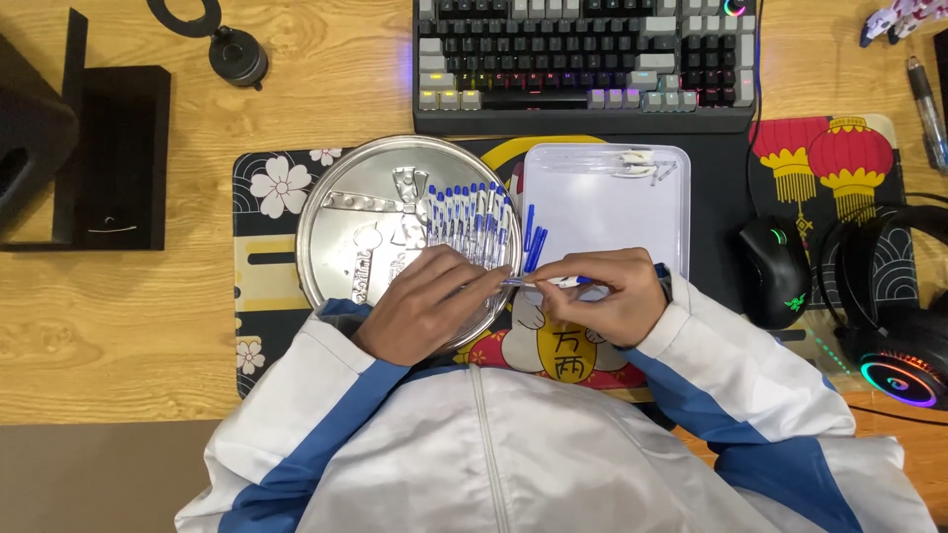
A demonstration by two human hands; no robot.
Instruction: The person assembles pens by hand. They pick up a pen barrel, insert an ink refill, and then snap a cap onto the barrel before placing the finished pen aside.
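One keyboard (pixel 585 61), one mouse (pixel 775 269), one round metal tray (pixel 348 222), one headset (pixel 894 296).

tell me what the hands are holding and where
Both hands grip one blue pen: left hand at its clear barrel end, right hand at the blue end.

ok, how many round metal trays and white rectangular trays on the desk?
2: one round metal tray at left holding a row of blue pens, one white rectangular tray beside it on the right. None seems hidden.
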